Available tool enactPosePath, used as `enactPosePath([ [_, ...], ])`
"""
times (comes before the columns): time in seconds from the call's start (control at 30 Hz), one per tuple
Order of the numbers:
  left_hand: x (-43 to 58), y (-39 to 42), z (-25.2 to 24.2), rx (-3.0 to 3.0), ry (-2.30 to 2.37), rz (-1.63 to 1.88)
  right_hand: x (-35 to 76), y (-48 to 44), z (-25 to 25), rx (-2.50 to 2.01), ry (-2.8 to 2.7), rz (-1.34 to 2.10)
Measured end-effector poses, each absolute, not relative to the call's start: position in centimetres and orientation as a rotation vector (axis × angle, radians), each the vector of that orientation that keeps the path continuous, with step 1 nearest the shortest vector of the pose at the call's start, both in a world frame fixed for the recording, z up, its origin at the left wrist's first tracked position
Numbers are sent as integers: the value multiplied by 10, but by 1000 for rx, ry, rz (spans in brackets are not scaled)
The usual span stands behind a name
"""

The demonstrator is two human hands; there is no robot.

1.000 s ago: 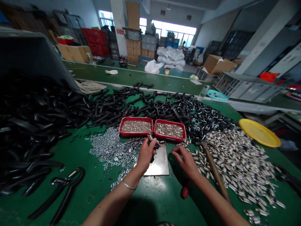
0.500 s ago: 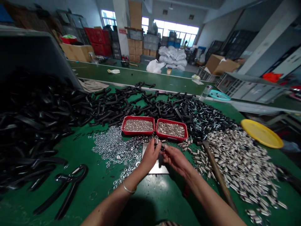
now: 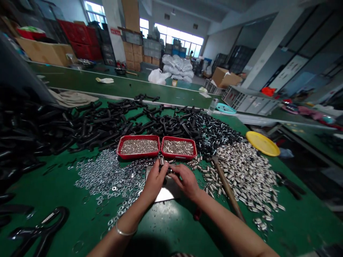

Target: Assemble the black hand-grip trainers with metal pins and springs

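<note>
My left hand (image 3: 154,180) and my right hand (image 3: 186,180) meet over a small steel plate (image 3: 163,194) on the green table. The left hand's fingers are closed on a small metal spring (image 3: 161,159) that sticks up above them, and on a dark part hidden between the hands. The right hand pinches the same small part from the right. Two red trays (image 3: 138,146) (image 3: 178,147) of small silver pieces lie just beyond the hands. A spread of silver washers (image 3: 107,176) lies to the left.
A wooden-handled hammer (image 3: 226,185) lies right of my right hand beside a heap of silver springs (image 3: 246,175). Black handle parts (image 3: 53,128) pile up at the left and back, black screws (image 3: 214,132) behind the trays. A yellow plate (image 3: 262,143) sits far right.
My right hand came in from the right and joined the left hand over the plate. The view has swung to the right, so everything sits further left in frame.
</note>
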State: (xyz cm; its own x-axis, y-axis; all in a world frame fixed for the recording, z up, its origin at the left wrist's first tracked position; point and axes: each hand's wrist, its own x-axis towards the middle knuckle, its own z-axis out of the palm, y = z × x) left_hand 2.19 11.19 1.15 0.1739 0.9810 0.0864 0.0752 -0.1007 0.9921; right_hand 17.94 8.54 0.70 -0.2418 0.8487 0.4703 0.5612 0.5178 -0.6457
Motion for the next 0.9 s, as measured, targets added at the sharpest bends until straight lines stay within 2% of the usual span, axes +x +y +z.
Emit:
enactPosePath([
  [0.13,21,116,8,1240,1109,1118,205,90,12,-1252,-2235,484],
  [0.2,19,120,8,1154,1111,1136,235,97,15,-1543,-2291,379],
  [0.33,16,126,7,1070,1102,1179,306,123,18,-2300,-1934,-1],
  [0.5,19,123,1,961,1033,1090,348,157,19,-2573,-1738,27],
  [0.73,18,128,3,591,893,1183,320,137,42,-2331,-1792,39],
  [0.9,22,126,3,581,858,1151,244,95,55,-1483,-1826,689],
])
